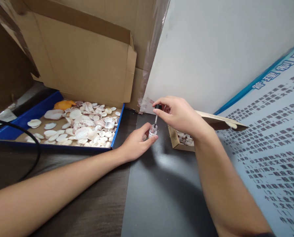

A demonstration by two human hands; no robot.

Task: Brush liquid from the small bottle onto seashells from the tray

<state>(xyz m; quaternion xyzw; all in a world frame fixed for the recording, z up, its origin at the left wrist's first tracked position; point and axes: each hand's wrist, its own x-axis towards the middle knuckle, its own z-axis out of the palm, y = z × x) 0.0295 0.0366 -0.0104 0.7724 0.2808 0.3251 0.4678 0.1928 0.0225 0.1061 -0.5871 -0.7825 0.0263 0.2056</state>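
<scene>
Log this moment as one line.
left hand: holding small clear bottle | right hand: gripping black cap, its stem at bottle mouth | left side: blue-edged box, seashells inside | right side: smaller box, shells

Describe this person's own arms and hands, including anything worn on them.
The left forearm and right forearm show no sleeve, watch or bracelet. The left hand and right hand are ungloved, with no rings visible. A dark sliver at the bottom edge may be sleeve.

Lots of shells lie in the big box on the left. More shells sit in 1 small box on the right.
</scene>
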